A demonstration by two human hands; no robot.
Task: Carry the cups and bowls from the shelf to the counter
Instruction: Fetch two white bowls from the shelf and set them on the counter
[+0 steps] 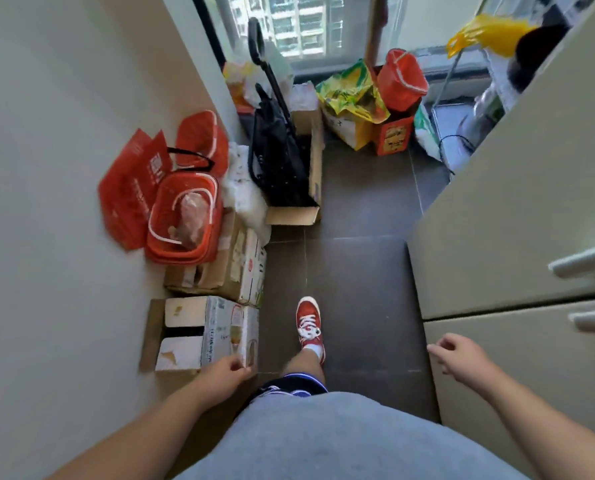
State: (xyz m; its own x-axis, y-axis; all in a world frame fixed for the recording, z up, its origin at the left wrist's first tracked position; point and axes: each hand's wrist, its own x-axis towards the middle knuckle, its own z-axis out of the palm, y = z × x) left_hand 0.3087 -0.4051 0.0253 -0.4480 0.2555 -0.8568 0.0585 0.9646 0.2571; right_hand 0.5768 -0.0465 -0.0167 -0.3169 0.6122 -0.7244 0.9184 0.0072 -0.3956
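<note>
My grey shirt fills the bottom of view, both arms out in front. Left hand hangs by the cardboard box at the wall, fingers loosely curled, nothing in it. Right hand is beside the cabinet door, grip half spread, also empty. One red sneaker is planted on the dark tile floor.

Further on, left side: more boxes w/ stacked red baskets on top, then a black trolley in an open carton. Far end by the window: yellow bags, a red bucket, and a metal rack w/ a yellow bag on it at far right.

No cups or bowls in view, no shelf or bench I can be sure of either, so can't say where they are; prob. off-frame. My guess for handling: ceramic or glass, so rigid, breakable, maybe slick. Bowls want two hands under the base; cups by handle or body, few at a time.
</note>
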